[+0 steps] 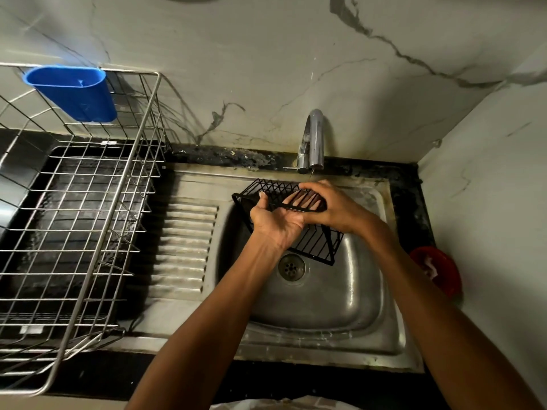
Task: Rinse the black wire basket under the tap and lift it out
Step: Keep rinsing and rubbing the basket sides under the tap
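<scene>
The black wire basket [318, 247] is held tilted over the steel sink [340, 297], just below the chrome tap [313, 137]. My left hand [275, 223] lies palm up with its thumb hooked over the basket's near rim and its fingers reaching inside behind the wires. My right hand [328, 205] comes from the right and curls over the basket's upper right edge, close to the spout. A thin trickle of water [310, 173] drips from the spout near my right hand.
A steel wire dish rack [77, 220] with a blue plastic cup holder [74, 93] stands left of the ribbed drainboard [183, 247]. A red round object [438, 270] sits on the dark counter at right. Marble wall behind; drain [291, 266] below the basket.
</scene>
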